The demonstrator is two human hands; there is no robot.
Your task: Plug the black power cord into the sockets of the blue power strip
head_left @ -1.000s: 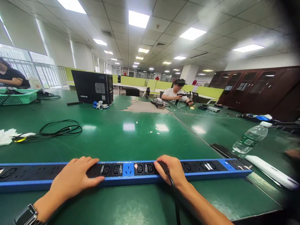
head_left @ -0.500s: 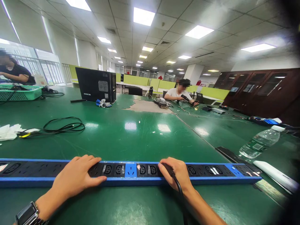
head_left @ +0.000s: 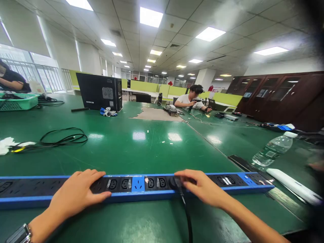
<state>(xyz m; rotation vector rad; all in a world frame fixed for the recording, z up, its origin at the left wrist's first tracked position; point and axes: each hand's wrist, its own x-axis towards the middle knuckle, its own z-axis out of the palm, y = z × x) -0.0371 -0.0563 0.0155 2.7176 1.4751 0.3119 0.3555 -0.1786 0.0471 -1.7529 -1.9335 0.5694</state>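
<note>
A long blue-and-black power strip (head_left: 138, 184) lies across the green table in front of me, its sockets facing up. My left hand (head_left: 78, 190) spans it left of the blue socket, fingers on the far edge and thumb toward the near edge, gripping it. A black plug (head_left: 174, 183) sits in the strip right of the middle, and its black cord (head_left: 186, 212) runs down toward me. Beside the plug is my right hand (head_left: 202, 187), its fingers apart and curved over the strip, not wrapped round the plug. Whether a fingertip still touches the plug I cannot tell.
A water bottle (head_left: 274, 150) and a white device (head_left: 293, 184) lie right of the strip. Coiled black cable (head_left: 64, 136) rests at left, with a computer tower (head_left: 100, 91) behind. Another person (head_left: 188, 101) sits across the table; a green basket (head_left: 19, 103) stands far left.
My right hand has opened off the plug and shifted right, leaving the plug in the strip with its cord hanging. My left hand keeps its place on the strip. The view has turned slightly right.
</note>
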